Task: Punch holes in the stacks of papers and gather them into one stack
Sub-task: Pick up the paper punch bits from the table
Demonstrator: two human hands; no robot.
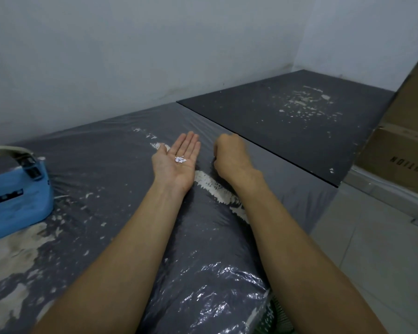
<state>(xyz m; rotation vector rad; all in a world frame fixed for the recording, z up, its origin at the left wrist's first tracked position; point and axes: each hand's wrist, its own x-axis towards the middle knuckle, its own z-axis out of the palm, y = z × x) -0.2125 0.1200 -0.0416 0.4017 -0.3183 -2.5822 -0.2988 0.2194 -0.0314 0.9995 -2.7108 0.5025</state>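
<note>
light: dim, cool, even | glare: plastic sheet (pixel 210 285) near bottom | edges: wide-angle bending | focus: slightly soft

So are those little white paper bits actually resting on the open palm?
Touching. The head view shows the white paper bits lying directly on the upturned palm of the left hand, with no gap beneath them.

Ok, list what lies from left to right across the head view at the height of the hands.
blue bag → left hand, palm up with small white paper bits on it → right hand, fingers curled downward → dark tabletop → cardboard box
</note>
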